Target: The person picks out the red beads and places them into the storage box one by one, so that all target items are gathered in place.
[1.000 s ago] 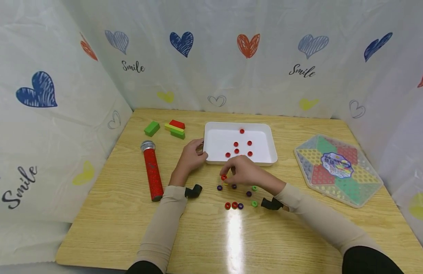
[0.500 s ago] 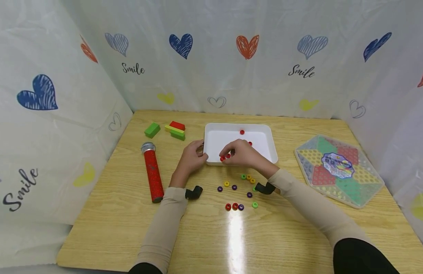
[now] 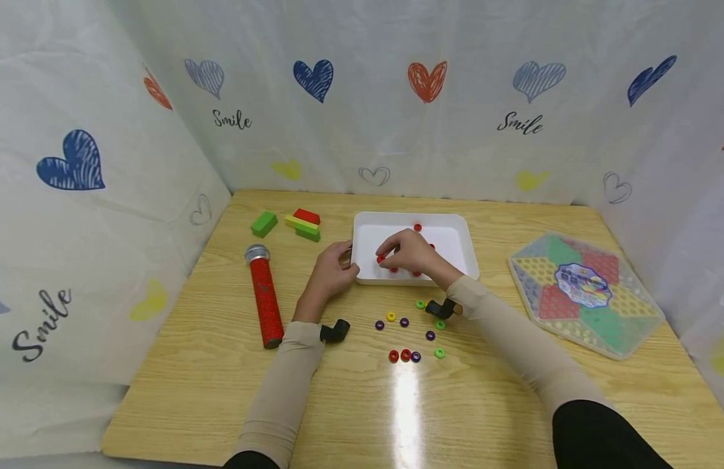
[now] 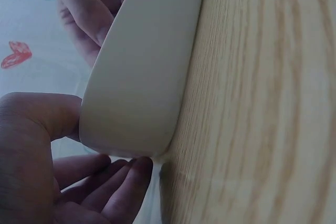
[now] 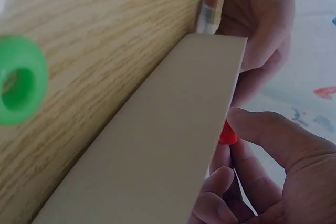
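My left hand [image 3: 331, 270] grips the white tray [image 3: 362, 281] at its left end. In the left wrist view its thumb [image 4: 65, 114] lies at the rim and its fingers [image 4: 128, 187] touch the outer wall. Above the tray's left part, my right hand [image 3: 413, 253] pinches a red ring bead [image 3: 381, 259]. The right wrist view shows that bead partly hidden behind the tray wall, between thumb and finger. Other red beads [image 3: 417, 227] lie in the tray, some covered by the right hand.
In front of the tray lie loose ring beads: red [image 3: 394, 356], purple [image 3: 379, 325], yellow [image 3: 391, 316] and green [image 3: 439, 353]. A red microphone-shaped tube [image 3: 265, 299] and coloured blocks [image 3: 264, 224] are at left. A Chinese checkers box [image 3: 584, 293] lies at right.
My right hand has carried a red bead from the table in front of the tray up over the tray's left part. The left hand keeps its hold on the tray.
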Action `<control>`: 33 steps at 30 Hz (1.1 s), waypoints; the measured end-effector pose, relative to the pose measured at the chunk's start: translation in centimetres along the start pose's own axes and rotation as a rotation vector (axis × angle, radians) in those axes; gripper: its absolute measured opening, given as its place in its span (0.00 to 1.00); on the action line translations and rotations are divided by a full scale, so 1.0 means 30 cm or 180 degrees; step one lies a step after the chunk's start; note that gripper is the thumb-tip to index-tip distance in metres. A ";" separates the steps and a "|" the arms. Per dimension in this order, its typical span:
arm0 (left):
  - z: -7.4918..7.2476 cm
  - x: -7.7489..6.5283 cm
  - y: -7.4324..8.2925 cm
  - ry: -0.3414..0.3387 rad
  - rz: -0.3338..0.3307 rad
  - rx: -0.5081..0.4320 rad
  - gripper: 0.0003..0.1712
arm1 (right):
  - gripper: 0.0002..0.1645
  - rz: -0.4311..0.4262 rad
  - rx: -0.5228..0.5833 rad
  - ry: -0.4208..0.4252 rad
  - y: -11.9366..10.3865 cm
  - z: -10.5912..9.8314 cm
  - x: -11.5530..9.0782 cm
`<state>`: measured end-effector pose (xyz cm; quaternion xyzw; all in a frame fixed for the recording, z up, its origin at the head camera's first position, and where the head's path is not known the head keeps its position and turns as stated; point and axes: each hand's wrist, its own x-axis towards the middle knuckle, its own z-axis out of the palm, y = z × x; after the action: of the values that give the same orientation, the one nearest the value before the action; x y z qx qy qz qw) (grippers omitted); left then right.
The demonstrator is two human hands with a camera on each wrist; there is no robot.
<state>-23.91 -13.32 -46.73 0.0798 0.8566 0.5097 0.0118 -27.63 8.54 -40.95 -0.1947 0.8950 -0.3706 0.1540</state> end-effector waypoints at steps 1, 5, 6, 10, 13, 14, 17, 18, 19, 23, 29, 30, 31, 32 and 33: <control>0.000 -0.001 0.000 0.0001 0.0000 0.0013 0.36 | 0.13 0.0027 -0.0017 0.0008 0.004 0.002 0.007; -0.001 -0.001 0.002 0.0009 -0.0036 0.0037 0.35 | 0.13 0.0123 -0.0091 0.0005 0.016 0.009 0.038; -0.001 -0.001 0.002 0.0005 -0.0042 0.0033 0.35 | 0.13 0.0136 -0.0113 -0.0002 0.018 0.010 0.044; -0.002 0.000 0.003 -0.0006 -0.0063 0.0031 0.36 | 0.13 0.0205 -0.0161 -0.0041 0.020 0.016 0.061; -0.002 0.001 0.001 -0.0011 -0.0063 0.0036 0.36 | 0.13 0.0248 -0.0178 -0.0051 0.022 0.021 0.067; -0.001 0.001 0.001 -0.0010 -0.0064 0.0039 0.36 | 0.13 0.0259 -0.0186 -0.0054 0.024 0.022 0.069; -0.001 0.002 0.000 -0.0011 -0.0054 0.0036 0.36 | 0.13 0.0288 -0.0207 -0.0063 0.032 0.028 0.075; -0.001 0.002 -0.001 -0.0011 -0.0052 0.0037 0.36 | 0.13 0.0303 -0.0204 -0.0071 0.035 0.031 0.077; -0.001 0.002 0.000 -0.0010 -0.0051 0.0039 0.36 | 0.13 0.0310 -0.0200 -0.0078 0.038 0.033 0.078; -0.001 0.002 0.002 -0.0013 -0.0052 0.0048 0.36 | 0.13 0.0312 -0.0212 -0.0085 0.043 0.039 0.078; 0.002 0.004 0.001 0.0000 -0.0067 0.0066 0.36 | 0.14 0.0284 -0.0265 -0.0051 0.044 0.036 0.077; 0.002 0.004 0.000 0.0000 -0.0074 0.0069 0.36 | 0.14 0.0277 -0.0272 -0.0051 0.044 0.034 0.077; 0.002 0.004 -0.001 -0.0003 -0.0080 0.0072 0.36 | 0.14 0.0271 -0.0280 -0.0049 0.043 0.031 0.077; 0.001 0.004 -0.002 -0.0005 -0.0084 0.0071 0.36 | 0.14 0.0271 -0.0278 -0.0048 0.041 0.029 0.075; 0.000 0.005 -0.003 -0.0011 -0.0096 0.0072 0.36 | 0.14 0.0272 -0.0266 -0.0047 0.038 0.027 0.073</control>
<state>-24.06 -13.34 -46.82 0.0679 0.8634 0.4996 0.0200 -29.50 7.79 -42.62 -0.1653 0.9160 -0.3245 0.1680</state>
